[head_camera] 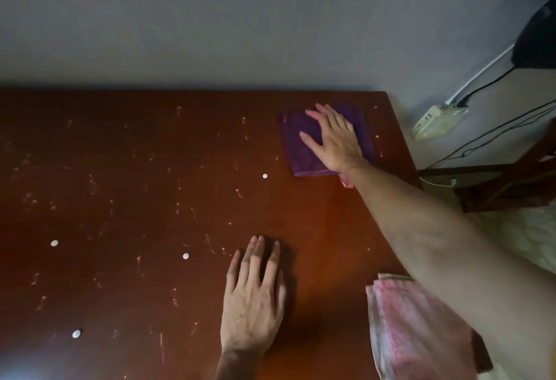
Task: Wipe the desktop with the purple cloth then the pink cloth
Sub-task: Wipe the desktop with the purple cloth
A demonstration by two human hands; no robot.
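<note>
A folded purple cloth (299,148) lies near the far right corner of the brown wooden desktop (135,184). My right hand (334,139) is pressed flat on top of it, fingers spread and pointing to the far left. My left hand (254,295) rests flat on bare wood near the front middle, fingers apart, holding nothing. A folded pink cloth (415,328) lies at the desk's front right edge, partly hidden under my right forearm. The desktop is covered with pale scratches and smears.
Several small white round dots (186,256) sit on the desktop's left and middle. Beyond the right edge are a white power strip (436,119) with cables, a dark wooden chair (505,187) and a grey wall behind the desk.
</note>
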